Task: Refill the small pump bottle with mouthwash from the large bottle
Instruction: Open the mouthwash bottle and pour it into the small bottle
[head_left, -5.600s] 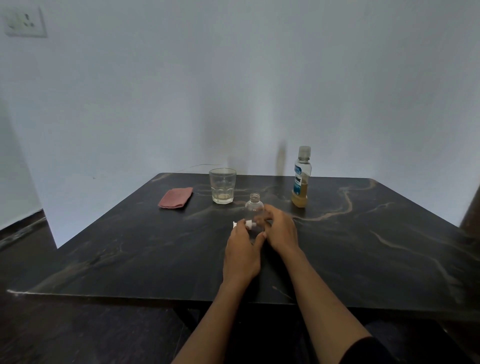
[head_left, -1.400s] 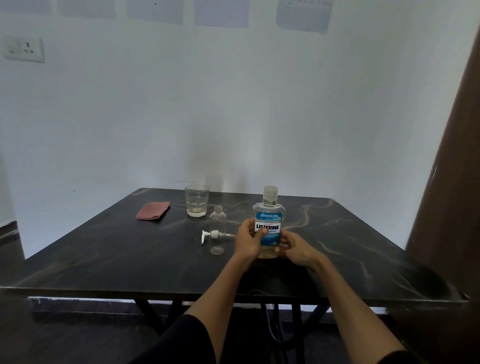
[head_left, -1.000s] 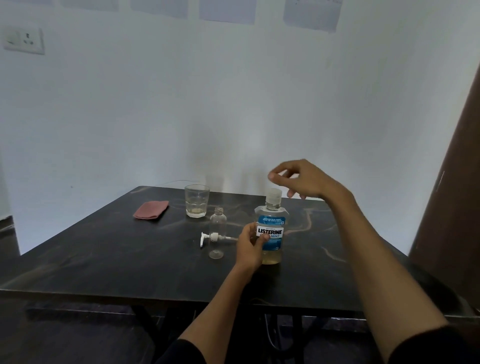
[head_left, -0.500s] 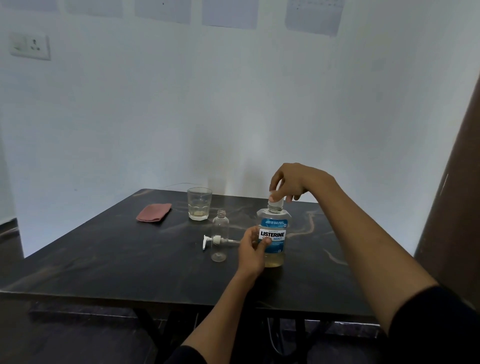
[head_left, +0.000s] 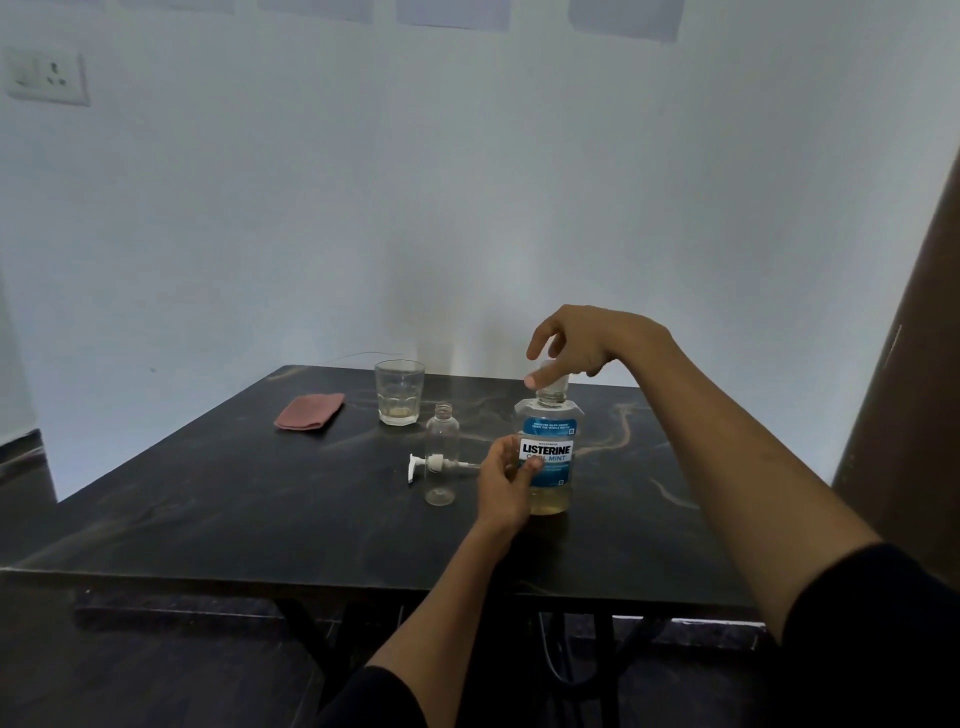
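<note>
Cap (head_left: 551, 378) of the large bottle (head_left: 548, 457), steadied by the gripping left hand (head_left: 506, 480), had now been pinched from above by the right hand (head_left: 587, 340), so unscrewing was judged begun; the small pump bottle (head_left: 442, 453) stood open just left of the left hand.

On the table (head_left: 208, 519): large bottle (head_left: 548, 467) right of small bottle (head_left: 442, 457); pump head (head_left: 434, 464) lying behind the small bottle; glass (head_left: 399, 392) farther back; cloth (head_left: 310, 411) left of glass.

Likely a plain home room: bare white wall (head_left: 467, 208), wall socket (head_left: 45, 77), dark marble-look table (head_left: 234, 519).
</note>
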